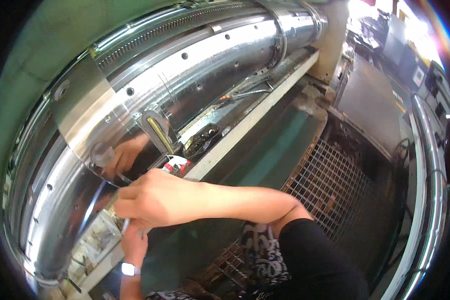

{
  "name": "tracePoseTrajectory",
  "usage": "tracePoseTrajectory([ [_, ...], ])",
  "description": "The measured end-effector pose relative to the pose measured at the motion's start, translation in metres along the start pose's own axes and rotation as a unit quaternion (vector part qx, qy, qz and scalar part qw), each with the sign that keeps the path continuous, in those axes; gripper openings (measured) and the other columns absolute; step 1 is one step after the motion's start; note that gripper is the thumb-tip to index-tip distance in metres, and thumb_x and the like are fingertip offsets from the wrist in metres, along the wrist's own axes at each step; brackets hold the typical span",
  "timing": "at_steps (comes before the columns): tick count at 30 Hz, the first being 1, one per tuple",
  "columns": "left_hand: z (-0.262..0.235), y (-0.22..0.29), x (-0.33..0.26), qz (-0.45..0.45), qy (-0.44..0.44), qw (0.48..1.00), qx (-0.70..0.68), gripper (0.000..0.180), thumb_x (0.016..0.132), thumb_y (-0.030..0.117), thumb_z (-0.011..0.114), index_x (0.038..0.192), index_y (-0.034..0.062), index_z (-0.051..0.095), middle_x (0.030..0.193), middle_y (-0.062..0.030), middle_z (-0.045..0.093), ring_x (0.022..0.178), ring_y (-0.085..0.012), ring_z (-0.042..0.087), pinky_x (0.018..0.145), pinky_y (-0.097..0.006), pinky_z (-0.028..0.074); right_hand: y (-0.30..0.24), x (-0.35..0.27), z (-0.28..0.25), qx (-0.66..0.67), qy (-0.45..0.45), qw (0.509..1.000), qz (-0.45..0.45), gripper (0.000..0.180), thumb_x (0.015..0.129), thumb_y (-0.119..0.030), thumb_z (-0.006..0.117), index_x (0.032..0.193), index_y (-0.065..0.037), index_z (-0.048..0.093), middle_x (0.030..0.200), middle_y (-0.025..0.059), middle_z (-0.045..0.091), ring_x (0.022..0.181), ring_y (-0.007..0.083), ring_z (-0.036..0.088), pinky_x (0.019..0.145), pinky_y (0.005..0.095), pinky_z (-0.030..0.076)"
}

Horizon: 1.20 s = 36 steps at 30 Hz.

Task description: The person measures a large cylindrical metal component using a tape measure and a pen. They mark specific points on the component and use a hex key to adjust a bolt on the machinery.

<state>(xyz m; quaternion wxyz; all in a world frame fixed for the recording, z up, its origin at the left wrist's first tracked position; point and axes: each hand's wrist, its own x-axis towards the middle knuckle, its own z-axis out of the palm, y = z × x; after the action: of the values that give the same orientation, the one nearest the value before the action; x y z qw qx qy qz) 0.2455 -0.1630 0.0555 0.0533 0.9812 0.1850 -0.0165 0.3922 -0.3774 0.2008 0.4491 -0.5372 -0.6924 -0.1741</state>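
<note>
The right hand (155,197) reaches across from the lower right, fingers curled toward the polished metal cylinder (185,75) and closed on the edge of a thin transparent sheet (92,112) that lies curved against the cylinder's surface. The left hand (134,245), with a wristwatch (129,269) on its wrist, comes up from below and sits directly under the right hand; the right hand covers its fingers, so whether it grips anything cannot be told. The sheet's lower edge meets both hands; its upper part spreads up and left over the cylinder, well above them. A reflection of the fingers shows in the cylinder just above the right hand.

Just beyond the right hand, a small red-and-white bottle (175,164) rests on the pale ledge (255,115) that runs along the cylinder's foot. A dark clamp part with a yellow strip (157,131) stands above the bottle. Farther along the ledge lie thin metal rods (250,90). A toothed strip (170,30) runs along the cylinder's top. To the right, below the ledge, are a green machine panel (270,150) and a wire mesh guard (335,175).
</note>
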Motion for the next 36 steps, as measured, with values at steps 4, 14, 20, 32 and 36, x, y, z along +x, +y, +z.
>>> tracePoseTrajectory([
  [4, -0.007, -0.005, 0.000, 0.101, 0.079, 0.991, -0.046, 0.033, 0.077, 0.027, 0.062, 0.093, -0.0017, 0.056, 0.095, -0.0198, 0.057, 0.097, -0.0355, 0.054, 0.077, -0.042, 0.046, 0.006, -0.007, 0.004, -0.011, 0.033, 0.997, -0.067, 0.025, 0.070, -0.022, 0.061, 0.070, -0.005, 0.042, 0.068, 0.0077, 0.045, 0.060, 0.0258, 0.053, 0.048, 0.0365, 0.042],
  [14, -0.071, 0.014, 0.000, 0.155, 0.040, 0.987, -0.025, 0.028, 0.079, 0.029, 0.061, 0.089, 0.0022, 0.062, 0.091, -0.0176, 0.061, 0.091, -0.0306, 0.059, 0.074, -0.042, 0.046, -0.011, -0.006, 0.045, 0.017, 0.235, 0.970, 0.051, 0.028, 0.073, -0.026, 0.059, 0.068, -0.006, 0.040, 0.070, 0.0082, 0.040, 0.061, 0.0261, 0.046, 0.055, 0.0376, 0.038],
  [20, -0.123, 0.048, 0.009, 0.161, -0.042, 0.986, 0.012, 0.028, 0.081, 0.028, 0.060, 0.094, 0.0033, 0.061, 0.096, -0.0184, 0.060, 0.092, -0.0290, 0.058, 0.074, -0.042, 0.046, -0.055, 0.019, 0.028, -0.141, -0.069, 0.986, 0.061, 0.025, 0.070, -0.028, 0.057, 0.066, -0.004, 0.050, 0.065, 0.0119, 0.052, 0.065, 0.0298, 0.054, 0.055, 0.0413, 0.044],
  [32, -0.210, 0.280, -0.020, 0.160, -0.451, 0.876, -0.070, 0.028, 0.084, 0.027, 0.058, 0.103, 0.0057, 0.059, 0.107, -0.0200, 0.056, 0.093, -0.0259, 0.058, 0.073, -0.043, 0.046, -0.199, -0.175, -0.204, 0.191, 0.105, 0.557, 0.801, 0.043, 0.093, -0.039, 0.037, 0.108, -0.002, 0.053, 0.101, 0.0206, 0.058, 0.098, 0.0361, 0.053, 0.082, 0.0444, 0.040],
  [36, -0.234, 0.396, -0.020, 0.077, -0.623, 0.775, -0.076, 0.029, 0.086, 0.026, 0.057, 0.106, 0.0065, 0.059, 0.110, -0.0205, 0.055, 0.093, -0.0249, 0.057, 0.073, -0.044, 0.046, -0.219, -0.297, -0.248, 0.190, 0.049, 0.486, 0.852, 0.047, 0.096, -0.036, 0.031, 0.131, -0.004, 0.034, 0.121, 0.0155, 0.044, 0.111, 0.0298, 0.045, 0.087, 0.0400, 0.036],
])
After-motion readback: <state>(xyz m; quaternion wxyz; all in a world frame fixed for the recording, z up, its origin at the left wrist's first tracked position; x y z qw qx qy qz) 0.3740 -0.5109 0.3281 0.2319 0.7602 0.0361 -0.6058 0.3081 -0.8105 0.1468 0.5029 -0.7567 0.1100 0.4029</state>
